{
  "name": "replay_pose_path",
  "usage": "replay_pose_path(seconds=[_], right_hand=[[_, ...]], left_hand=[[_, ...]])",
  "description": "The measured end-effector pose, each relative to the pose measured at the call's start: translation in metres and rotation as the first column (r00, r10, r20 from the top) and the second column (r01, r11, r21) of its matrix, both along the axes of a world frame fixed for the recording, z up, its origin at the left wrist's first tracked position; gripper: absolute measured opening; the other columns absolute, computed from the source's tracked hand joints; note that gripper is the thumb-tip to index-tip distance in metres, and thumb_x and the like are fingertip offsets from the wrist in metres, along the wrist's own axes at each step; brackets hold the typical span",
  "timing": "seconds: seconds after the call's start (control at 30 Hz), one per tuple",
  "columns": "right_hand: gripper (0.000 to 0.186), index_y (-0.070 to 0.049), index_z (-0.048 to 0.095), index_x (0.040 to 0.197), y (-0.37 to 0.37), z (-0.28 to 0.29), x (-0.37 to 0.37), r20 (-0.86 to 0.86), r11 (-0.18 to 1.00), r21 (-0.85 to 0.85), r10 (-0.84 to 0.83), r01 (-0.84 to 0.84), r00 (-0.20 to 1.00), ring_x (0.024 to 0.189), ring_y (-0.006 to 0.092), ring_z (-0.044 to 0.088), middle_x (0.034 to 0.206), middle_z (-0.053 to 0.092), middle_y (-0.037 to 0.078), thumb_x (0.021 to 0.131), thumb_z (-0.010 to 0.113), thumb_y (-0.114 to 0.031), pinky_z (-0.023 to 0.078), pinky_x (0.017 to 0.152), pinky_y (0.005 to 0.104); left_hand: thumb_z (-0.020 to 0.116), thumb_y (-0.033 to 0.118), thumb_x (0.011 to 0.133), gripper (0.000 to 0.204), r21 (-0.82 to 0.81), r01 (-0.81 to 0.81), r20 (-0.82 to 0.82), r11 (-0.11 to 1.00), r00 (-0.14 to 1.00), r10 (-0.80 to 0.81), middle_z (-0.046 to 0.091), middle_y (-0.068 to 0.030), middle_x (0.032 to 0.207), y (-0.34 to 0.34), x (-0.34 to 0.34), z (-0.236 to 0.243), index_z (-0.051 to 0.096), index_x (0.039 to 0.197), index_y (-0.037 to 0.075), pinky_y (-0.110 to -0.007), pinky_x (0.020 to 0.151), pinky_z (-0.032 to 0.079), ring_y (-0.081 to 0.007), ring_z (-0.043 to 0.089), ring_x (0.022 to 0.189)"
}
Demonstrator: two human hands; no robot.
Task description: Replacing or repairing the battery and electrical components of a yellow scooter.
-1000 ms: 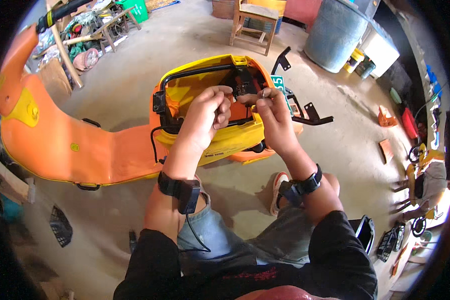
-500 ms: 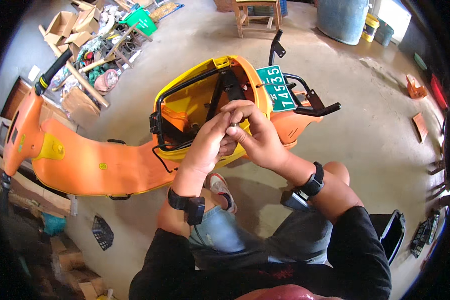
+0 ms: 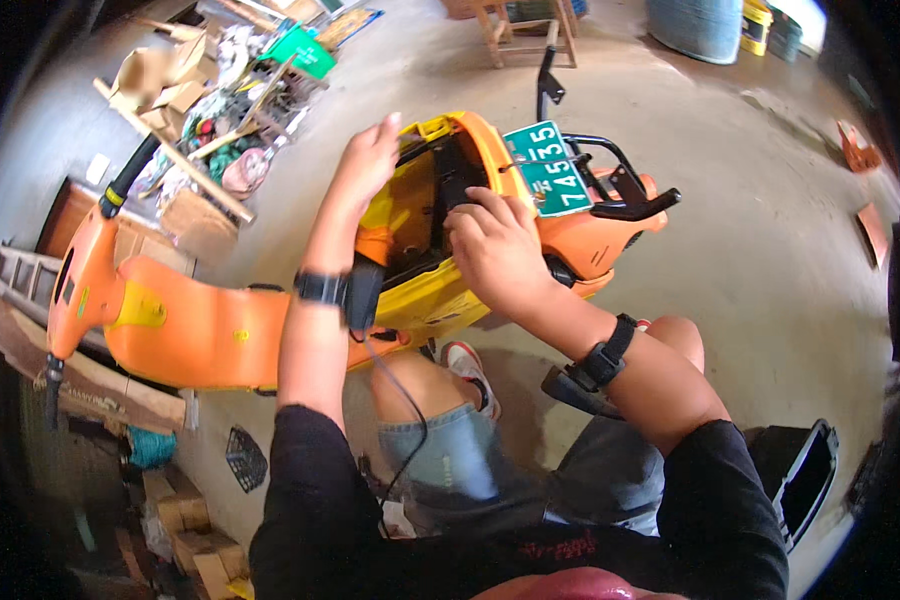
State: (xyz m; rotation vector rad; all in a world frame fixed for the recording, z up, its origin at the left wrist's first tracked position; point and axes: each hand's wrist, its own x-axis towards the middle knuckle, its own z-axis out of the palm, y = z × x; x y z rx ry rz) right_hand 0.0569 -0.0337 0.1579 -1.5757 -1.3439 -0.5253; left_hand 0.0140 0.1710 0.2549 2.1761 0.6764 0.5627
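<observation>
An orange and yellow scooter body (image 3: 205, 335) lies across the view, with an open yellow compartment (image 3: 430, 300) in its rear part. At the compartment's far left rim is my left hand (image 3: 365, 165), its fingers stretched upward and slightly blurred; nothing shows in it. Over the near right side of the opening my right hand (image 3: 498, 245) bends its fingers inward. Whatever its fingertips hold, if anything, is hidden. A black strip (image 3: 455, 165) runs inside the compartment beyond my right hand. Right of that hand, a green plate (image 3: 550, 170) is fixed to the scooter's tail.
Black tubular rails (image 3: 620, 205) stick out from the scooter's rear. Cardboard boxes (image 3: 180, 75) and clutter lie at the far left, near a green tub (image 3: 300, 50). A black bin (image 3: 795, 480) stands at the lower right. A cable (image 3: 410, 400) hangs from my left wrist.
My hands were together over the compartment around a small metallic piece; now they are apart. The left has moved up and left to the far rim. The view has shifted slightly.
</observation>
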Motion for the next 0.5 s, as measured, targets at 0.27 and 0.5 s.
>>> replay_pose_path(seconds=[0.27,0.5], right_hand=[[0.021,-0.005,0.057,0.092,0.001,-0.006,0.005,0.006,0.999,0.002,-0.038,0.038,0.999,0.11,0.0285,0.049,0.1,0.06,0.009,0.072,0.059,-0.011,0.033,0.096,0.0437],[0.018,-0.006,0.058,0.087,0.002,-0.004,0.002,-0.03,1.0,0.008,0.002,-0.002,1.0,0.106,0.0272,0.051,0.095,0.061,0.008,0.07,0.061,-0.013,0.034,0.095,0.0442]], left_hand=[[0.036,0.038,0.095,0.049,0.646,0.131,-0.315,0.752,0.943,0.107,0.062,-0.0274,0.087,0.008,0.079,-0.002,0.063,0.09,-0.003,-0.046,0.08,0.046,-0.041,0.06,0.083],[0.033,0.038,0.095,0.048,0.736,0.174,-0.438,0.654,0.859,0.265,0.064,-0.0248,0.091,-0.004,0.075,-0.001,0.064,0.092,0.002,-0.05,0.081,0.047,-0.0407,0.061,0.088]])
